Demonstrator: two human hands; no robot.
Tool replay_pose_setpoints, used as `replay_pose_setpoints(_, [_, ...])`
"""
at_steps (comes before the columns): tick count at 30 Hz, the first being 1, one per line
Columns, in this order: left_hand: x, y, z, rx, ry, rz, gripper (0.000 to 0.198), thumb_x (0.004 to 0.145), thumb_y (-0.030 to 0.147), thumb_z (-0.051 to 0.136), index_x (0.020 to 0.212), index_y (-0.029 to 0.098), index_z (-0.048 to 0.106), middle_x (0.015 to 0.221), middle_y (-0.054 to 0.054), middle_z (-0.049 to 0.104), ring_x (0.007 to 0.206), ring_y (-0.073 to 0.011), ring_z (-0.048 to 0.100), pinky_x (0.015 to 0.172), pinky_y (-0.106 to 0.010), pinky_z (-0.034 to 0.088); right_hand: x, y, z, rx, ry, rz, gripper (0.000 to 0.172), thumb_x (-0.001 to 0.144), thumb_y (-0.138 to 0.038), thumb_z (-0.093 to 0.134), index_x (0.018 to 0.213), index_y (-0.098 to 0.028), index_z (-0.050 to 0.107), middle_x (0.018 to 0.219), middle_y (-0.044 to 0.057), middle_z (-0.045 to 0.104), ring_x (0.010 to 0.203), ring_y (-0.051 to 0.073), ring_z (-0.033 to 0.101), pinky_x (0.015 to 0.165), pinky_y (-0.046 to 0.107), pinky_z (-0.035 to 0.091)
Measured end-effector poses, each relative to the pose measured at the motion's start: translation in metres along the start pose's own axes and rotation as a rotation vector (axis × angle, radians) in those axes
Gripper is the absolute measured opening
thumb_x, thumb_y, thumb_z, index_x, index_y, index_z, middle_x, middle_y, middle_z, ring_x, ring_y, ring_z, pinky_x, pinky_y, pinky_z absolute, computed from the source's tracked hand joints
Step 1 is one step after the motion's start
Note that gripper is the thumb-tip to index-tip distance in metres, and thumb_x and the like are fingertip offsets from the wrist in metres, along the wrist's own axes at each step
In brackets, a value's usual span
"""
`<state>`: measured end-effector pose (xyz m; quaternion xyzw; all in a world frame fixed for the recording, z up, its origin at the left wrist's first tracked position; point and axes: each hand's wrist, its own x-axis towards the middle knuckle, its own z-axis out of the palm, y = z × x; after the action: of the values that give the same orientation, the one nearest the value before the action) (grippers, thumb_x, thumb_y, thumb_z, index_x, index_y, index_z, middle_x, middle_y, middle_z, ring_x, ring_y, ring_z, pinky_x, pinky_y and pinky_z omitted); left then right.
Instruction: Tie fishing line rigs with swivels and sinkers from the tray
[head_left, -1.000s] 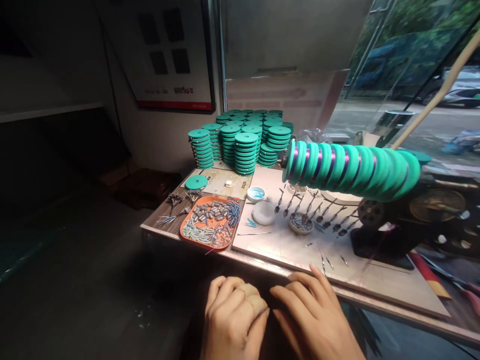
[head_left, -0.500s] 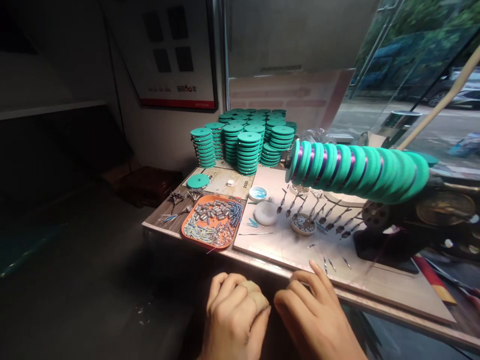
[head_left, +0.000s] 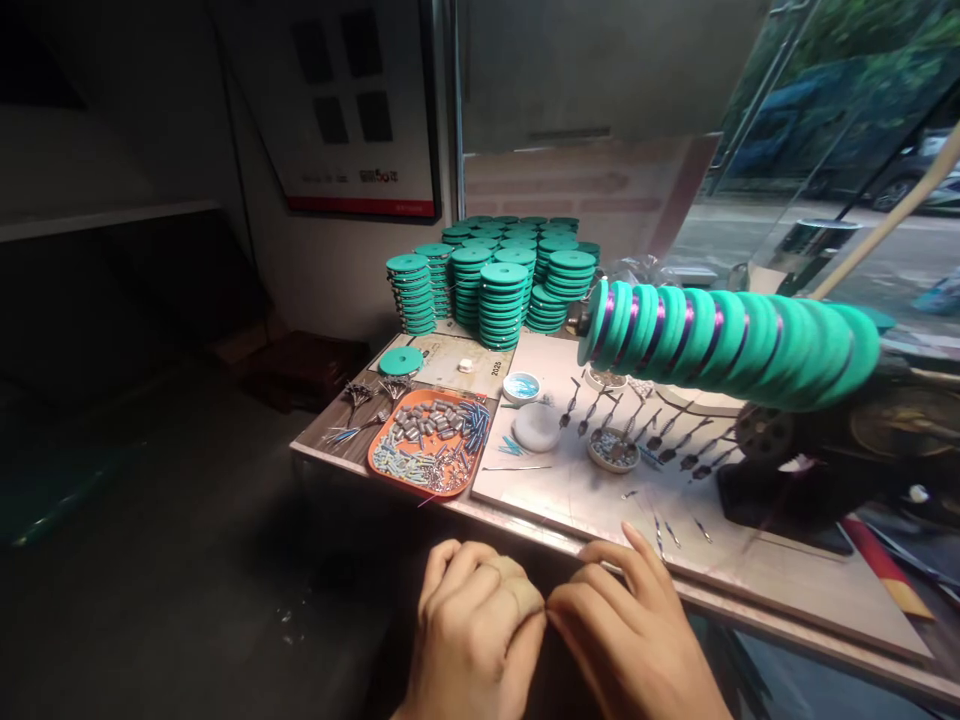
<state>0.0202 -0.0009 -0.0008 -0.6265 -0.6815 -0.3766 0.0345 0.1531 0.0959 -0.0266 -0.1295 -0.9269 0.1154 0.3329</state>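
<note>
My left hand (head_left: 472, 630) is curled into a loose fist just below the table's front edge, its index finger wrapped in tan tape. My right hand (head_left: 630, 630) sits beside it, fingers bent, thumb and forefinger pinched against the left hand's fingertips. What they pinch is too small to see. A row of teal spools (head_left: 727, 340) wound with purple thread sits on a horizontal spindle above the table at the right. Small metal hooks (head_left: 645, 425) lie in a row on the white board (head_left: 585, 490).
Stacks of teal discs (head_left: 495, 285) stand at the back of the table. An orange tray (head_left: 427, 440) holds several small tubes and pins. A single disc (head_left: 400, 361), small dishes (head_left: 613, 449) and a dark winding machine (head_left: 817, 460) are also there. A glass pane is on the right.
My hands have closed together until the fingertips touch. The view has shifted slightly left and down.
</note>
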Motion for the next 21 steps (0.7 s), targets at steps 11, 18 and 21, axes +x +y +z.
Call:
replay_pose_setpoints(11, [0.002,-0.008,-0.017,-0.153,-0.093,-0.075,0.012,0.072,0.007,0.062,0.069,0.017,0.058,0.066,0.003,0.063,0.065,-0.0134,0.056,0.065,-0.030,0.035,0.003,0.008,-0.010,-0.029,-0.009,-0.032,0.006,0.081,-0.023,0.051,0.086,-0.021,0.053,0.066,-0.001,0.058,0.079,0.021,0.058,0.086,0.047,0.044])
replay_pose_setpoints(18, [0.002,-0.008,-0.017,-0.203,-0.123,-0.124,0.011,0.075,0.009,0.059,0.069,0.018,0.058,0.067,0.003,0.063,0.066,-0.0136,0.056,0.064,-0.030,0.035,0.006,0.007,-0.003,-0.044,-0.059,-0.098,0.006,0.080,-0.018,0.053,0.084,-0.022,0.051,0.069,-0.001,0.059,0.082,0.021,0.058,0.089,0.049,0.043])
replay_pose_setpoints(21, [0.002,-0.009,-0.018,-0.205,-0.128,-0.155,0.012,0.076,0.009,0.058,0.068,0.018,0.057,0.067,0.003,0.064,0.066,-0.0134,0.056,0.065,-0.030,0.036,0.004,0.008,-0.002,-0.016,-0.066,-0.054,0.003,0.083,-0.019,0.050,0.083,-0.022,0.050,0.070,0.000,0.059,0.084,0.020,0.057,0.089,0.048,0.043])
